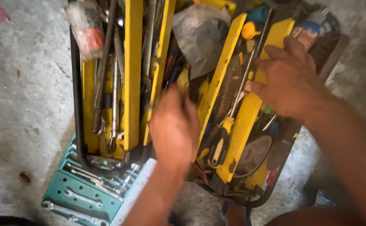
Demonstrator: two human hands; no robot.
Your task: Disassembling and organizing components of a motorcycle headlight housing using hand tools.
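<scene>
Reaching down into the middle of an opened yellow fold-out toolbox (133,75), the left hand (173,127) is blurred and its fingers are buried among the tools, so whether they are spread or closed on anything cannot be told. The right hand (289,77) rests on the right-hand yellow tray (243,121), fingers loosely curled over its edge and gripping no tool. Just beside that hand lies a long screwdriver with a black and yellow handle (221,142), next to a wire brush (229,90). Wrenches and long steel bars (114,96) fill the left tray. A green rack of spanners (84,194) lies on the concrete floor (19,104), partly under the box's near corner.
</scene>
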